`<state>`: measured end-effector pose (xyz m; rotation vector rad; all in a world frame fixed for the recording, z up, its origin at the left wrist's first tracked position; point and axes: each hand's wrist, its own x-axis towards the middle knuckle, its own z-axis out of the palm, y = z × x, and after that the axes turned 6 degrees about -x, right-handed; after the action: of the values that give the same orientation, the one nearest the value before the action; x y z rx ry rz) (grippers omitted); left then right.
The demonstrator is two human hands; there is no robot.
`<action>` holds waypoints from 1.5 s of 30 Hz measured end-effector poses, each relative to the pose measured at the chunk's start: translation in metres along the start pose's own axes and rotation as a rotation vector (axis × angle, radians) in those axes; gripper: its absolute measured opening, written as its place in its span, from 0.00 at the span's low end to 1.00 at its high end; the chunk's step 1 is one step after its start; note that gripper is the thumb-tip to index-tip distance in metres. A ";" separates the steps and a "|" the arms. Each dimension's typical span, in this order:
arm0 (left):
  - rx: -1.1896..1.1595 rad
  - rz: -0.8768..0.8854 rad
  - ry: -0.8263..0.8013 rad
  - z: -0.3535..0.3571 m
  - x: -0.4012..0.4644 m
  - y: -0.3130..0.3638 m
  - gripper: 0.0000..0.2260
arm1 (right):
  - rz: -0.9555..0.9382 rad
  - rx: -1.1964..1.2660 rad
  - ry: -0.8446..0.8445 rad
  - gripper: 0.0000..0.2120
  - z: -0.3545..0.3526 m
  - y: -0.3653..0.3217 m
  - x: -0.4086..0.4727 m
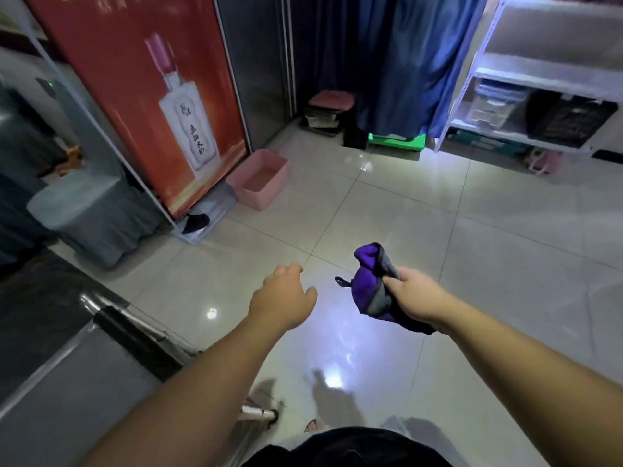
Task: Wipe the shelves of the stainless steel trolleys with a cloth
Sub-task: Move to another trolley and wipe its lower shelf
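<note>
over tiled floor (387, 210), right hand (416, 293) grips cloth (369, 281).

Red poster (135, 96): white bottle (188, 129) bears vertical Chinese characters, too blurred to read; no other text legible.

The right hand (416, 293) gripped a bunched purple cloth (374, 281) at centre frame; the left hand (283, 298) hung loosely curled beside it, holding nothing. A steel trolley (67, 358) filled the lower left.
</note>
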<state>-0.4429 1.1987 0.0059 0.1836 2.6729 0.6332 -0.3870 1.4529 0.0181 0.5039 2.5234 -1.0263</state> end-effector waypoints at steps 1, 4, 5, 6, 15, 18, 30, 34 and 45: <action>0.004 -0.007 -0.001 -0.008 0.018 0.001 0.24 | 0.001 -0.004 -0.001 0.11 -0.006 -0.006 0.014; -0.002 -0.022 -0.015 -0.027 0.072 0.004 0.24 | -0.010 0.000 -0.019 0.11 -0.024 -0.024 0.064; 0.001 -0.025 -0.021 -0.032 0.090 0.005 0.24 | -0.016 0.003 -0.016 0.12 -0.030 -0.031 0.084; 0.004 -0.034 -0.024 -0.037 0.108 0.005 0.24 | -0.024 0.001 -0.012 0.12 -0.035 -0.037 0.106; -0.131 -0.297 0.107 -0.099 0.248 -0.017 0.25 | -0.268 -0.295 -0.154 0.14 -0.071 -0.149 0.317; -0.176 -0.439 0.199 -0.111 0.266 -0.039 0.23 | -0.413 -0.453 -0.284 0.14 -0.066 -0.201 0.373; -0.425 -0.798 0.389 -0.200 0.340 -0.196 0.25 | -0.632 -0.477 -0.605 0.11 0.067 -0.433 0.517; -0.522 -0.852 0.374 -0.243 0.360 -0.268 0.26 | -0.632 -0.508 -0.623 0.11 0.117 -0.510 0.553; -0.657 -1.024 0.511 -0.346 0.397 -0.425 0.26 | -0.770 -0.613 -0.765 0.11 0.256 -0.706 0.611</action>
<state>-0.9601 0.7648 -0.0366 -1.5618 2.3113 1.1927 -1.1876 0.9090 -0.0200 -0.9169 2.1081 -0.4305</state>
